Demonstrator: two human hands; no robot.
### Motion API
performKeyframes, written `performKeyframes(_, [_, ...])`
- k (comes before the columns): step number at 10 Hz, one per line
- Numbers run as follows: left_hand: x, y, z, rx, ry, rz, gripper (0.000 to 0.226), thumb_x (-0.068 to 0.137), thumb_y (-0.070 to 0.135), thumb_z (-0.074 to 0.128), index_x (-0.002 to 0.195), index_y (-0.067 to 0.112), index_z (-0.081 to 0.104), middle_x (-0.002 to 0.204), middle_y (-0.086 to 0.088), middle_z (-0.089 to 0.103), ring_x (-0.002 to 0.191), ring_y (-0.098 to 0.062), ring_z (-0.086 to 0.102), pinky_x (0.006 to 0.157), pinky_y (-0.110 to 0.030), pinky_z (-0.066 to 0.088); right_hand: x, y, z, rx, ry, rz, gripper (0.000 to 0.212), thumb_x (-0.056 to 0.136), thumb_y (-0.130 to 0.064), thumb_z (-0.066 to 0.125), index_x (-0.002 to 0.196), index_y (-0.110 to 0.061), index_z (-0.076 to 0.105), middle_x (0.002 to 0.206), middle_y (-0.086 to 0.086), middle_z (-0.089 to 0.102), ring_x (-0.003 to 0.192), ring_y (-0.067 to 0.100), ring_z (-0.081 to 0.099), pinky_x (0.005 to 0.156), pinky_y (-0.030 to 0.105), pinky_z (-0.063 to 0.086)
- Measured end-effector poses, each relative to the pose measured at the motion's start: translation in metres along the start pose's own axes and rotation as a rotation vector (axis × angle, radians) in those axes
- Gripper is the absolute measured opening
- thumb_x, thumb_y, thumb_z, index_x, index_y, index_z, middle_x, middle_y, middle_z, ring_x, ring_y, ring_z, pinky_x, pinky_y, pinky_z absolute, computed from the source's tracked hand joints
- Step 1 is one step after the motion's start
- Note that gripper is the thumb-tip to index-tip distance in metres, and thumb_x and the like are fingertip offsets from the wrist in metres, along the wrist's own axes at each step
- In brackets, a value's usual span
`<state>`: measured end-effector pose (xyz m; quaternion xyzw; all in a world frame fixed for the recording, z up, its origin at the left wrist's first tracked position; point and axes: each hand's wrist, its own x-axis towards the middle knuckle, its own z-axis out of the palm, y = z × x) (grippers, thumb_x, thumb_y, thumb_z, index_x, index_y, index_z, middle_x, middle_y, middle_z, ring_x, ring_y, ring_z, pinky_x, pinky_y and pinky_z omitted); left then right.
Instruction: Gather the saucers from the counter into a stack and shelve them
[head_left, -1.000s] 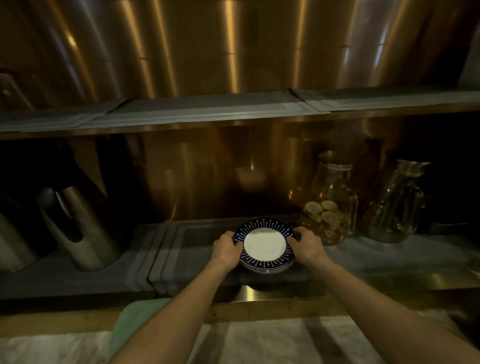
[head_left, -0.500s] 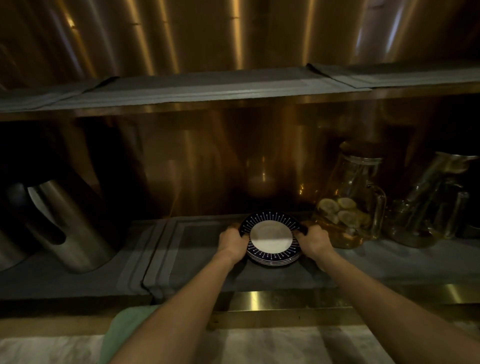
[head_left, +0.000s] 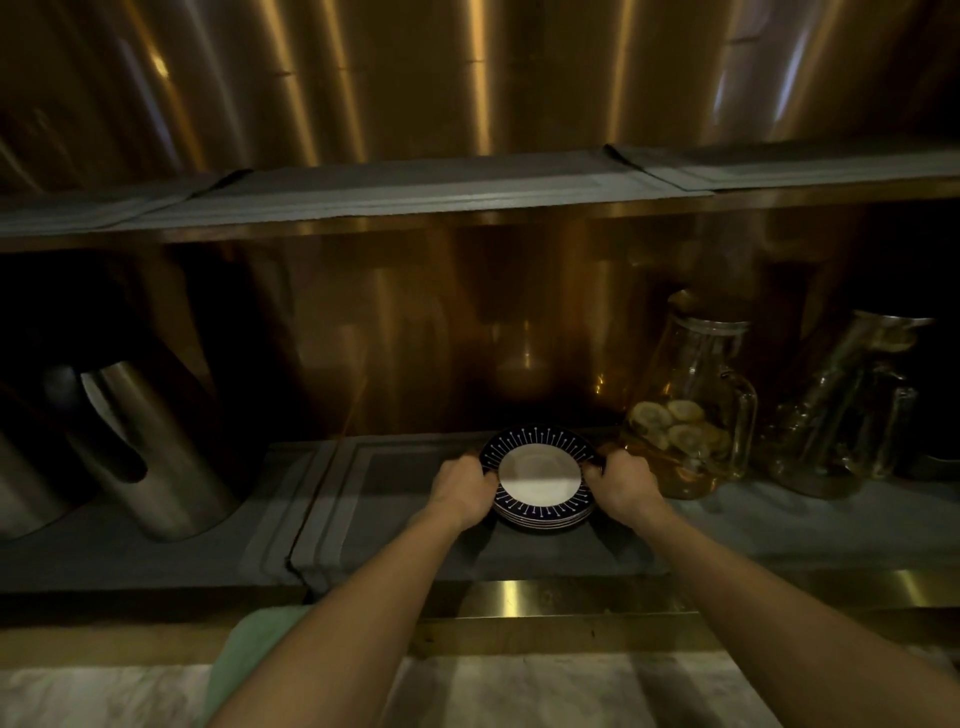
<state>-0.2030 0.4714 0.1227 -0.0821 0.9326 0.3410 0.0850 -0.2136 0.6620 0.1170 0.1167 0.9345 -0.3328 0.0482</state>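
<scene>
A stack of saucers, white in the middle with a dark blue patterned rim, rests on the grey mat of the lower shelf. My left hand grips the stack's left edge and my right hand grips its right edge. Both forearms reach up from the counter. The stack's side edges are hidden under my fingers.
A glass pitcher with lemon slices stands just right of the stack, a second glass pitcher beyond it. Metal jugs stand at the left. An upper shelf with grey mats runs overhead. A green cloth lies on the marble counter.
Both hands have carried the saucer stack a little deeper onto the lower shelf mat. The view has come closer to the shelf.
</scene>
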Motion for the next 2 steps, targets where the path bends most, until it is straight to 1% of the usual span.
performKeyframes(1, [-0.013,0.000,-0.004,0.105,0.006,0.049,0.035,0.097,0.028,0.046,0.123,0.007,0.056,0.125,-0.016,0.062,0.113,-0.032,0.059,0.096,-0.041,0.050,-0.016,0.000,-0.008,-0.074,0.022,-0.044,0.035,0.093,-0.036,0.051,0.117,-0.011,0.056,0.108,0.012,0.065,0.098,0.029,0.065,0.086,0.045,0.056])
performKeyframes(2, [-0.022,0.000,-0.007,0.181,0.022,0.073,0.036,0.096,0.032,0.046,0.123,0.009,0.056,0.126,-0.015,0.060,0.113,-0.031,0.059,0.095,-0.042,0.050,-0.026,0.001,-0.014,-0.169,0.032,-0.084,0.042,0.091,-0.044,0.050,0.119,-0.014,0.054,0.108,0.011,0.066,0.098,0.028,0.065,0.085,0.044,0.056])
